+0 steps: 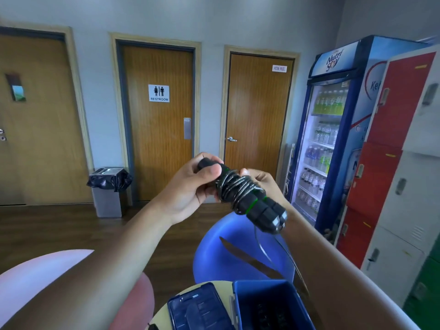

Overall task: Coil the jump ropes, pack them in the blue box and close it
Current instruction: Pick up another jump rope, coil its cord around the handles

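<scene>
Dim, bluish indoor light; lit fridge (326,148) glows (brightest spot); edges bowed, foreground softly blurred

The jump rope (240,186) shows matt black foam grips and a glossy, smooth cord. The blue box (269,303) gleams like hard plastic. Behind, the doors (157,139) look like grained wood.

black rope (240,189) coiled (mid-air), blue box (273,303) open
</scene>
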Tool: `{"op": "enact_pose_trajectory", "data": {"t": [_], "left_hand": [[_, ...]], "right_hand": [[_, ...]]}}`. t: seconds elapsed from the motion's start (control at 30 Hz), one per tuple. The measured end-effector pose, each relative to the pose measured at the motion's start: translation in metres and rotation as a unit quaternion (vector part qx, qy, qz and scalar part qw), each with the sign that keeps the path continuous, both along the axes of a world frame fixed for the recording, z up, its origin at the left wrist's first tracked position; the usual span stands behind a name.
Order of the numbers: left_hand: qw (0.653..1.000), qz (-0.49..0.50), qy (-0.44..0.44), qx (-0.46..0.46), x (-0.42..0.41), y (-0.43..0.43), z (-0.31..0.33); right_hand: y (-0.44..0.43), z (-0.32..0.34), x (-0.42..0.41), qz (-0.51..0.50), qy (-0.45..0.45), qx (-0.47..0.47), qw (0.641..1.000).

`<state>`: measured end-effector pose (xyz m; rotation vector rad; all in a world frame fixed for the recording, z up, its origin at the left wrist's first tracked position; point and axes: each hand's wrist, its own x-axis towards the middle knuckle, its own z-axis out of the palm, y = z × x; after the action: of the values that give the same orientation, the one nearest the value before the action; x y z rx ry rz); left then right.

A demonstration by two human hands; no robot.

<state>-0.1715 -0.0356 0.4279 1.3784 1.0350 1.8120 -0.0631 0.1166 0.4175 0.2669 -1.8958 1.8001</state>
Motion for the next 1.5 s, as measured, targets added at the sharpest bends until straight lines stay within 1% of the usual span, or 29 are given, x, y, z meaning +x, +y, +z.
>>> {"op": "enact_pose_trajectory", "data": {"t": [0.03, 0.07, 0.1, 0.13, 0.17, 0.2, 0.27, 0.33, 0.37, 0.4, 0.43, 0.5, 0.57, 0.63, 0.7, 0.73, 0.8, 0.87, 0.93, 0.97, 1.03, 1.13, 1.23, 1.3, 1.33, 1.37, 1.43, 1.47, 1.5], "left_hand": [[1.0, 0.011, -0.02, 0.013, 0.001, 0.003, 0.0], [0.999, 0.024, -0.04, 0.026, 0.002, 0.005, 0.0], [0.997, 0.038, -0.053, 0.039, 0.003, 0.008, 0.0], [0.995, 0.056, -0.065, 0.053, 0.005, 0.01, 0.002], [0.991, 0.081, -0.082, 0.065, 0.007, 0.012, 0.003], [0.986, 0.109, -0.101, 0.073, 0.007, 0.016, 0.005], [0.976, 0.164, -0.127, 0.071, 0.003, 0.022, 0.008], [0.964, 0.224, -0.125, 0.068, -0.005, 0.031, 0.005], [0.958, 0.261, -0.099, 0.058, -0.009, 0.035, 0.001], [0.95, 0.306, -0.054, 0.037, -0.014, 0.039, -0.003], [0.934, 0.358, 0.007, 0.011, -0.018, 0.04, -0.005], [0.879, 0.452, 0.149, -0.032, -0.022, 0.038, -0.007], [0.839, 0.476, 0.258, -0.057, -0.026, 0.035, -0.013], [0.822, 0.464, 0.318, -0.083, -0.03, 0.034, -0.022], [0.828, 0.445, 0.328, -0.094, -0.034, 0.031, -0.027], [0.838, 0.429, 0.323, -0.094, -0.036, 0.028, -0.028], [0.864, 0.377, 0.32, -0.098, -0.034, 0.021, -0.025], [0.891, 0.304, 0.32, -0.109, -0.034, 0.016, -0.022], [0.92, 0.23, 0.298, -0.112, -0.034, 0.012, -0.018], [0.936, 0.194, 0.272, -0.112, -0.035, 0.01, -0.016], [0.969, 0.117, 0.187, -0.11, -0.035, 0.007, -0.015], [0.992, 0.056, 0.078, -0.08, -0.032, 0.006, -0.014], [0.995, 0.085, 0.002, -0.056, -0.03, 0.009, -0.019], [0.987, 0.141, -0.039, -0.062, -0.026, 0.011, -0.019], [0.981, 0.175, -0.039, -0.079, -0.023, 0.012, -0.019], [0.97, 0.216, -0.019, -0.11, -0.019, 0.013, -0.016], [0.936, 0.301, 0.057, -0.175, -0.01, 0.011, -0.013], [0.927, 0.311, 0.083, -0.191, -0.009, 0.01, -0.013], [0.93, 0.295, 0.095, -0.196, -0.007, 0.008, -0.013]], "right_hand": [[-0.008, -0.001, -0.005, 0.059, 0.056, -0.024, 0.996], [-0.012, -0.001, -0.005, 0.067, 0.08, -0.011, 0.994], [-0.019, -0.017, -0.012, 0.032, 0.04, -0.015, 0.999], [-0.019, -0.027, -0.011, -0.04, -0.006, -0.047, 0.998], [-0.015, -0.041, -0.009, -0.114, -0.023, -0.069, 0.991], [-0.014, -0.05, -0.007, -0.15, -0.034, -0.071, 0.986], [-0.018, -0.056, -0.008, -0.145, -0.043, -0.034, 0.988], [-0.024, -0.048, -0.008, -0.155, -0.082, -0.006, 0.984], [-0.026, -0.045, -0.008, -0.16, -0.11, -0.001, 0.981], [-0.025, -0.044, -0.005, -0.166, -0.139, 0.013, 0.976], [-0.024, -0.044, -0.002, -0.168, -0.164, 0.04, 0.971], [-0.023, -0.039, 0.005, -0.181, -0.2, 0.107, 0.957], [-0.024, -0.03, 0.01, -0.21, -0.21, 0.185, 0.937], [-0.021, -0.02, 0.013, -0.251, -0.213, 0.287, 0.9], [-0.015, -0.009, 0.018, -0.291, -0.198, 0.361, 0.863], [-0.01, -0.004, 0.021, -0.311, -0.185, 0.37, 0.856], [0.003, 0.004, 0.026, -0.336, -0.159, 0.353, 0.859], [0.013, 0.009, 0.028, -0.319, -0.146, 0.322, 0.879], [0.015, 0.01, 0.028, -0.286, -0.135, 0.281, 0.906], [0.014, 0.01, 0.027, -0.266, -0.124, 0.255, 0.922], [0.01, 0.01, 0.026, -0.218, -0.113, 0.179, 0.953], [0.002, 0.001, 0.025, -0.138, -0.118, 0.081, 0.98], [0.0, -0.011, 0.018, -0.154, -0.109, 0.033, 0.981], [-0.004, -0.017, 0.011, -0.185, -0.089, 0.009, 0.979], [-0.006, -0.021, 0.008, -0.21, -0.083, -0.001, 0.974], [-0.009, -0.024, 0.005, -0.234, -0.081, -0.009, 0.969], [-0.01, -0.03, 0.0, -0.271, -0.079, -0.036, 0.959], [-0.012, -0.031, -0.002, -0.287, -0.078, -0.049, 0.953], [-0.012, -0.031, -0.004, -0.299, -0.076, -0.053, 0.95]]}}
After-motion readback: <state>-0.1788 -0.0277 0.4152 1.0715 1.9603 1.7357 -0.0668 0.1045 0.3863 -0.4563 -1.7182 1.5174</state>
